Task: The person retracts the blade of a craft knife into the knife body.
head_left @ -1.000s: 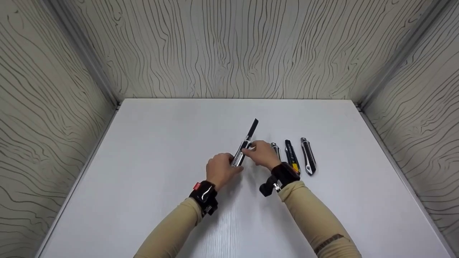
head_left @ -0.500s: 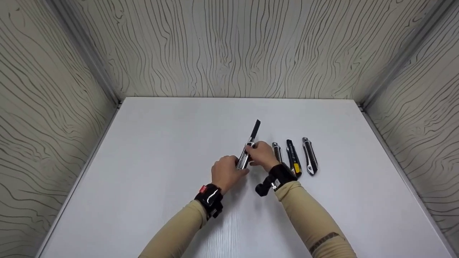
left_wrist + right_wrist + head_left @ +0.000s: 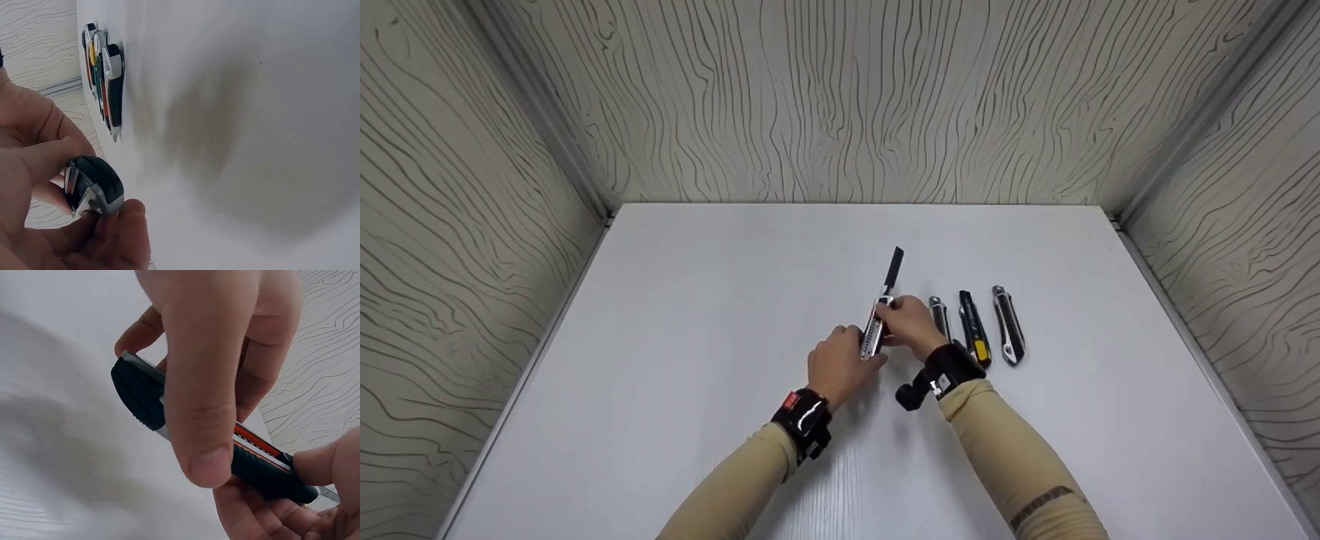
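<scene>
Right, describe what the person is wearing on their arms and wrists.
Both arms are in long, close-fitting tan sleeves; the right sleeve has a darker brown band near the elbow. The left wrist carries a glossy black strap-mounted camera unit with a small red label. The right wrist carries a black unit with a silver fitting.

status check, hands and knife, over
Left hand and right hand both grip utility knife, blade extended. Three knives lie right. Nothing blocking.

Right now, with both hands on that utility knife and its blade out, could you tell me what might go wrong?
The blade is extended well past the knife body; a slip of the right hand, which holds it nearest the blade, could bring its fingers onto the edge. The left hand grips only the rear end, so the knife may twist. Three other knives lie close beside the right wrist and could be knocked.
</scene>
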Tool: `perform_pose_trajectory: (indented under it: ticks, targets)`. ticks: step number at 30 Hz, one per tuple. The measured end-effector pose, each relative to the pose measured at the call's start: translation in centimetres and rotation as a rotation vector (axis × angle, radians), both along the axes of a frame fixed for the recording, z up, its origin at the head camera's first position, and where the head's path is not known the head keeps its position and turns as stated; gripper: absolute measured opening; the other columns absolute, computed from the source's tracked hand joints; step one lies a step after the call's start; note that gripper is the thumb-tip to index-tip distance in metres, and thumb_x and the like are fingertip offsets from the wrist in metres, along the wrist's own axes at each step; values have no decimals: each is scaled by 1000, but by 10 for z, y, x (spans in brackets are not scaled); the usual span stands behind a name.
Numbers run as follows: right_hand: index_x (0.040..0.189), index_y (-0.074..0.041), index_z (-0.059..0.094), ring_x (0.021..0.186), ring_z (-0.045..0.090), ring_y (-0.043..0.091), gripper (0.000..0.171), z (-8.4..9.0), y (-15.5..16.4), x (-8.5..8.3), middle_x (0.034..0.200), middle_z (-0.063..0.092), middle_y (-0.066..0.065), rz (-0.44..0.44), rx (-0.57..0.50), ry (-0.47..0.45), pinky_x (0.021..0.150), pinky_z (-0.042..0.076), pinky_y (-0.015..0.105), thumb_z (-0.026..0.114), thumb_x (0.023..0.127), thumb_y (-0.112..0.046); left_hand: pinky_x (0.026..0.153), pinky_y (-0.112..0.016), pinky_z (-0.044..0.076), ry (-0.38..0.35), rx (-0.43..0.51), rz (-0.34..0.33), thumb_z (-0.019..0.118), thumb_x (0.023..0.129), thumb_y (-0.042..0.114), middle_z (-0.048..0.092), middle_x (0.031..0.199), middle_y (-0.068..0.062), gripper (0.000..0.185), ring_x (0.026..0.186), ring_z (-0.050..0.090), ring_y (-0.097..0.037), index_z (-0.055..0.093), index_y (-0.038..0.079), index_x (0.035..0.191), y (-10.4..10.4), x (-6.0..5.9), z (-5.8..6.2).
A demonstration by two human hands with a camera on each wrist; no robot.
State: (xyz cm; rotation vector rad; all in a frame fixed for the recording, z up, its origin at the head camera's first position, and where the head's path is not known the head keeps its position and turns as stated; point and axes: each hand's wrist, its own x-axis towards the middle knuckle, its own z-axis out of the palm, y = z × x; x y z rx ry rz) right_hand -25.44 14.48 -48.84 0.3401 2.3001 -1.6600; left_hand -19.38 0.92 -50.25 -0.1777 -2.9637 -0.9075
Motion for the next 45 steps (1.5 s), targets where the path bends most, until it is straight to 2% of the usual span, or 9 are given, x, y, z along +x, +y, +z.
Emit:
perform_pose_trajectory:
  ticks: [5, 10, 12, 17, 21, 28, 34, 39, 45]
  targets:
    - [113, 4, 55, 77, 62, 17, 28, -2, 4, -1, 91, 60, 10, 15, 1, 11, 69, 61, 30, 52, 99, -20, 53, -28, 40, -59, 94, -33, 60, 92, 48, 64, 79, -1, 36, 64, 55, -15, 66, 13, 92, -6, 0, -4]
    - [118, 5, 53, 80, 62, 18, 30, -3, 11, -2, 95, 60, 12, 49, -5, 10, 72, 61, 33, 50, 101, -18, 62, -31, 47, -115, 151, -86, 48, 100, 39, 71, 89, -4, 34, 74, 62, -18, 69, 12, 103, -15, -4, -12]
    - [121, 6, 52, 81, 62, 19, 32, -3, 13, -3, 98, 60, 12, 65, -10, 3, 73, 61, 34, 49, 101, -18, 62, -30, 49, -184, 236, -119, 46, 102, 34, 71, 91, -6, 32, 75, 64, -20, 68, 11, 103, -18, -5, -16]
    - [122, 7, 51, 81, 62, 18, 31, -3, 17, -4, 98, 60, 11, 95, -36, -8, 74, 61, 35, 49, 101, -17, 63, -34, 58, -417, 553, -213, 46, 103, 25, 70, 97, -15, 31, 80, 70, -26, 66, 4, 113, -23, -6, -27]
    - [121, 6, 52, 82, 62, 18, 31, -3, 18, -5, 96, 61, 10, 113, -39, -9, 74, 61, 34, 48, 102, -17, 67, -40, 61, -507, 697, -273, 47, 103, 19, 69, 100, -22, 30, 84, 71, -32, 62, -1, 120, -21, -3, -33]
    - [122, 4, 53, 87, 61, 20, 31, -3, 18, -5, 96, 60, 8, 110, -30, -18, 74, 59, 33, 49, 101, -19, 68, -42, 61, -507, 740, -284, 50, 101, 13, 70, 97, -28, 23, 82, 71, -36, 64, -3, 109, -18, -3, -34]
    - [131, 2, 50, 89, 61, 17, 38, -5, 20, -6, 104, 61, 10, 157, -15, -9, 78, 60, 34, 48, 103, -23, 66, -38, 61, -425, 666, -274, 52, 99, 13, 72, 89, -19, 21, 78, 72, -32, 65, -2, 107, -16, -2, -35]
    - [128, 1, 52, 86, 65, 14, 41, -5, 20, -7, 107, 67, 11, 163, -82, -36, 78, 59, 32, 44, 104, -31, 61, -31, 59, -348, 589, -271, 53, 99, 13, 72, 86, -13, 22, 71, 69, -21, 66, -1, 110, -14, 0, -37]
    - [126, 1, 53, 88, 68, 13, 47, -4, 18, -6, 115, 69, 15, 141, -141, -57, 82, 57, 33, 39, 105, -39, 59, -23, 56, -322, 564, -268, 53, 99, 14, 73, 89, -11, 23, 71, 68, -18, 65, -1, 112, -10, 1, -39]
